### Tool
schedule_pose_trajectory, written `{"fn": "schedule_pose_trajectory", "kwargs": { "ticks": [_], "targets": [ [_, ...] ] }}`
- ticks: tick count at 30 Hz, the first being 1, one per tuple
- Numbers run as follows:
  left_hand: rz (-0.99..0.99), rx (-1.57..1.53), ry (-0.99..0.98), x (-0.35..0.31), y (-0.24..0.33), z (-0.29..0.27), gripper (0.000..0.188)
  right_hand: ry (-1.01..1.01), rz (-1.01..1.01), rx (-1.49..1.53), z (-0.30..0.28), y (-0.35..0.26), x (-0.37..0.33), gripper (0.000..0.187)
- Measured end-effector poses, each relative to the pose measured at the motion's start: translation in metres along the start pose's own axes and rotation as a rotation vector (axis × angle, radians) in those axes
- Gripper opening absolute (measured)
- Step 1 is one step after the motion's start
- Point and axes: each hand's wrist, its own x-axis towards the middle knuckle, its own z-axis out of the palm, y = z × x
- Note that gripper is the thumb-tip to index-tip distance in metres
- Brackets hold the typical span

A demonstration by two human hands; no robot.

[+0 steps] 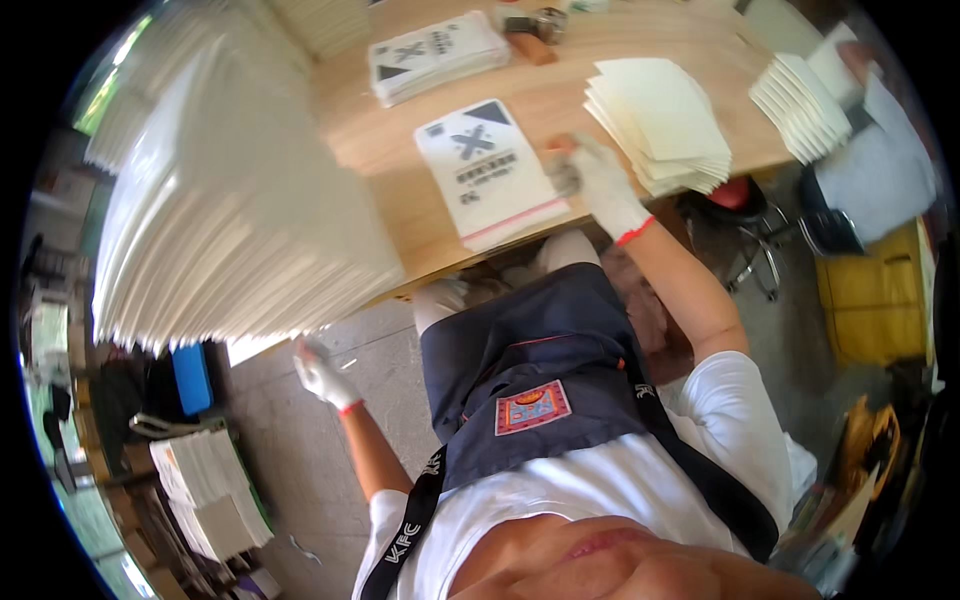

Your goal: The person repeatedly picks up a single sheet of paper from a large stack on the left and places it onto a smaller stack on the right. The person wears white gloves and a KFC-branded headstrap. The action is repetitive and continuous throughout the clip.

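- Rising above and left of the left hand, a tall stack of thin white sheet-like pieces [230, 210] leans beside the table, its many edges fanned, probably so that single pieces separate easily.
- Just below that stack's lower edge is the left hand [322, 372], in a white knit glove with a red cuff; blur hides whether its fingers touch the stack, and I cannot tell if they are wide or closed.
- Farther forward, between both hands, a neat pile of white printed flat pieces [440, 57] lies on the pale wooden table [375, 150], seemingly squared to keep it tidy.
- Just left of the right hand, one white printed flat piece with a pink end strip [487, 172] lies face up near the table's edge, likely for easy reach.
- Beside it, the right hand [604, 188], gloved alike, has bent fingers and an orange patch at the tips; I cannot tell whether it grips anything.
- Right of that hand, a cream fanned stack [665, 115] overlaps in steps, perhaps leaving edges free for picking.
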Motion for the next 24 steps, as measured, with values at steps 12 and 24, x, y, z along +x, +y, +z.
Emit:
{"fn": "schedule_pose_trajectory", "kwargs": {
  "ticks": [12, 24],
  "targets": [
    [-0.017, 0.408, -0.835, -0.156, -0.011, 0.125, 0.021, 0.545, 0.383, 0.045, -0.182, 0.001, -0.006, 0.026],
    [0.159, 0.356, -1.017, -0.162, 0.025, 0.166, 0.019, 0.461, 0.375, 0.005, -0.193, 0.018, -0.007, 0.025]
  ]
}}
